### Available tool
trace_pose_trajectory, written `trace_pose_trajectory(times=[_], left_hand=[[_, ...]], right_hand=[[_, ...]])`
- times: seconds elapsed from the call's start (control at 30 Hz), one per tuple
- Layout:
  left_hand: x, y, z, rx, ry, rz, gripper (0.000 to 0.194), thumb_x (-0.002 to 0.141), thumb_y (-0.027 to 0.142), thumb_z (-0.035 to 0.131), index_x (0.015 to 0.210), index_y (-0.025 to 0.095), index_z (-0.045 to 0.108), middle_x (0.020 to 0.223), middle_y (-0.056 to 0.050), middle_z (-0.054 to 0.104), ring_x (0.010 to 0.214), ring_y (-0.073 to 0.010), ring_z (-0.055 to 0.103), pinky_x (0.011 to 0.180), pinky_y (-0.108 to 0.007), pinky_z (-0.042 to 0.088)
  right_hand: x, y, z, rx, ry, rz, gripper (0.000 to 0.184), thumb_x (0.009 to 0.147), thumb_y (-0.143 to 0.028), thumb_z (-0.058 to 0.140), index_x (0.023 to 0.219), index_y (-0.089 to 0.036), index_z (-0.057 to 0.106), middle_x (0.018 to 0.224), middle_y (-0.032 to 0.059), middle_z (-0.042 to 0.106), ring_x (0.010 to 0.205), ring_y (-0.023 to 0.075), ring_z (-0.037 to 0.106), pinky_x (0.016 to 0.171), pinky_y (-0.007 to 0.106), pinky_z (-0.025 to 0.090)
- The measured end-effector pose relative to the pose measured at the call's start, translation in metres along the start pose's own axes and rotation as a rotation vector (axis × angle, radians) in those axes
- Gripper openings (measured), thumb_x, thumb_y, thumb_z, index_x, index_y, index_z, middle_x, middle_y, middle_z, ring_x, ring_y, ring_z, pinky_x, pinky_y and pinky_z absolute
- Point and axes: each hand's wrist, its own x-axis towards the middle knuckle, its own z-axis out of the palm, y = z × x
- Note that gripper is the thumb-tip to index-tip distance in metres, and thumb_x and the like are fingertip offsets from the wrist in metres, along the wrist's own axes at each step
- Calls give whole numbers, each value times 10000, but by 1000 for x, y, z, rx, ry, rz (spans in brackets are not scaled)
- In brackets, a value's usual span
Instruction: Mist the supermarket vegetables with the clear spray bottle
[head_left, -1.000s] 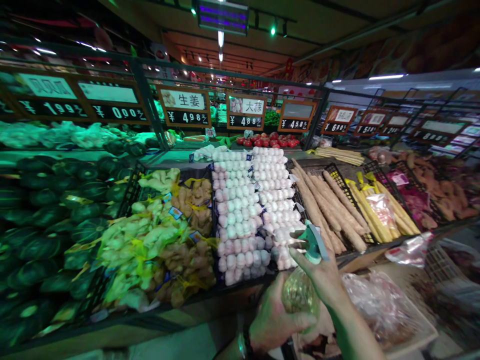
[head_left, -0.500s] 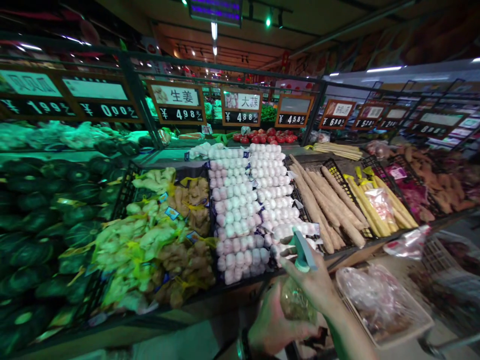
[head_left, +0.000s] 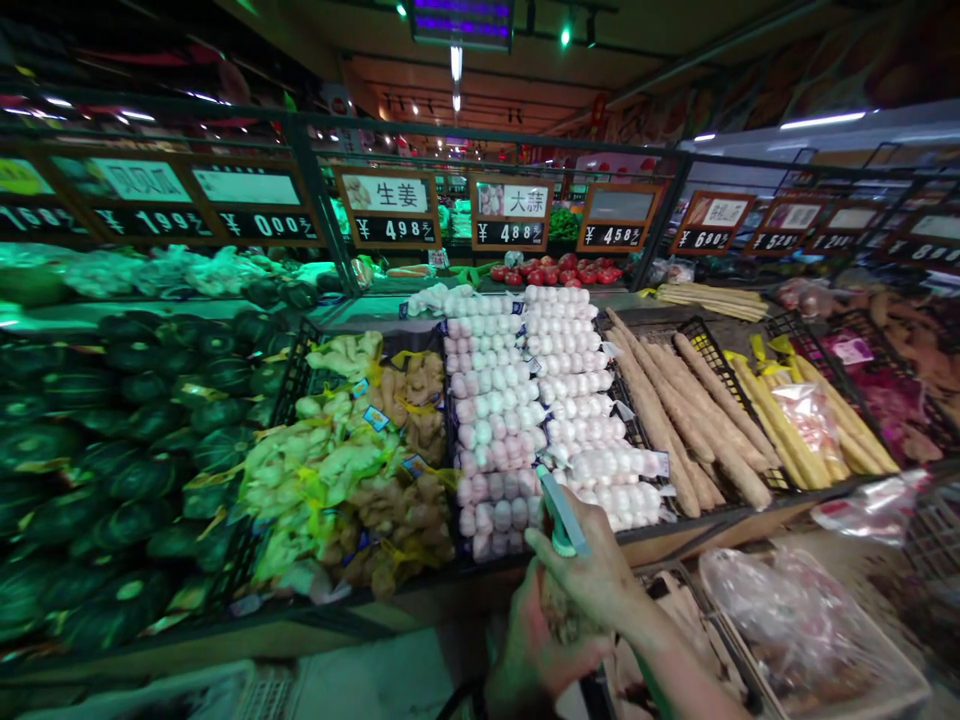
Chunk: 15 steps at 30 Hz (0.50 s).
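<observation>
A spray bottle (head_left: 562, 515) with a grey-green trigger head and a clear body is upright in front of the garlic. My left hand (head_left: 529, 640) is wrapped around its body from below and the left. At the neck and trigger, my right hand (head_left: 592, 560) grips the head, with its fingers partly hidden behind it. The nozzle points forward and left at the bagged garlic (head_left: 499, 440), which lies in rows of white bulbs. Much of the bottle's body is covered by my hands.
Ginger (head_left: 375, 470) in yellow net bags and dark green squashes (head_left: 135, 470) lie to the left. Long yams (head_left: 682, 410) fill a crate to the right. Below the display's front edge stands a box with plastic-wrapped goods (head_left: 795, 620). Price signs (head_left: 512, 215) hang behind.
The view has turned left, so the display sits further right. Both hands and the spray bottle have shifted left relative to the garlic, still held together.
</observation>
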Motion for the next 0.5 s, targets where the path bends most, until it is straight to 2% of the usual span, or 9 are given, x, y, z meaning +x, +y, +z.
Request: trace_pose_trajectory(times=[0.1,0.17,0.23,0.33,0.4,0.5], left_hand=[[1,-6,-2,-46,15,32,974,694,279,1003,1530,259,503,1444,-194,762,1367,-496,723,1131,-635,615],[1,-9,-3,-68,15,38,1054,714,308,993,1599,278,422,1477,-194,743,1405,-496,701,1174,-660,588],[1,-9,-3,-46,8,35,1080,752,321,974,1641,274,362,1489,-203,737,1407,-486,702,1194,-671,569],[4,0,-3,-44,-4,36,1062,754,346,983,1628,240,389,1461,-217,756,1351,-467,735,1150,-637,587],[10,9,-2,-69,-24,1,990,769,350,985,1593,233,449,1440,-198,769,1329,-431,745,1136,-589,592],[31,28,-5,15,-61,-12,789,803,363,968,1471,215,575,1364,-148,787,1260,-357,748,1077,-496,603]], right_hand=[[2,-3,3,72,-37,10,168,922,-231,738,1034,-272,620,880,-38,664,770,196,625,696,317,466],[3,-5,2,100,-69,11,265,910,-222,752,1153,-275,660,998,-10,719,875,223,683,778,341,526],[5,-8,1,102,-77,5,363,905,-229,773,1250,-284,677,1105,13,740,971,245,712,852,367,561],[12,-9,-3,144,-84,-14,452,906,-251,791,1338,-301,668,1207,25,735,1074,257,729,913,375,590],[19,-9,-7,161,-79,-29,385,911,-264,781,1280,-294,677,1143,10,737,1025,242,730,868,351,588],[39,-9,-15,103,16,-32,155,909,-285,757,1030,-267,661,879,-41,676,784,192,650,704,307,500]])
